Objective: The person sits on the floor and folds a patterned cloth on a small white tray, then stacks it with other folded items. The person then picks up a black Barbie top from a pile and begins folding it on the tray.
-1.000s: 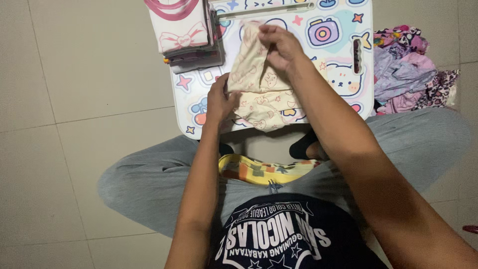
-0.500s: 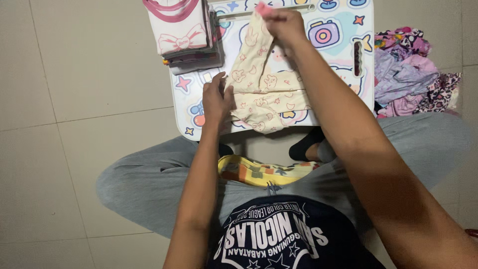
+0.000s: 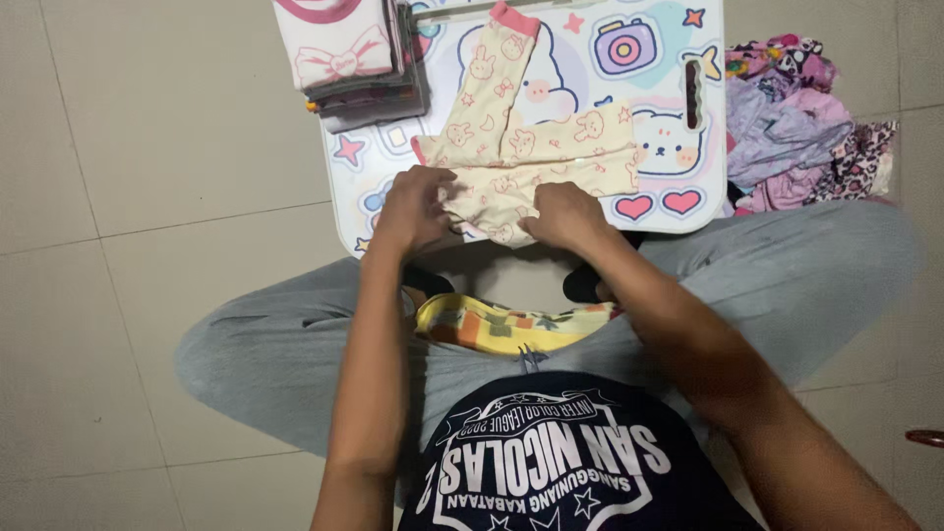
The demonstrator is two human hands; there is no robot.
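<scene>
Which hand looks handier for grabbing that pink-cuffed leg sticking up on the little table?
Probably the left hand. It rests on the cream bunny-print garment directly below the pink cuff side, while the right hand presses the hem further right.

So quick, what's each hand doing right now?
Left hand: closed on the cream bunny-print garment.
Right hand: fingers curled, pressing the same garment's near edge.
</scene>
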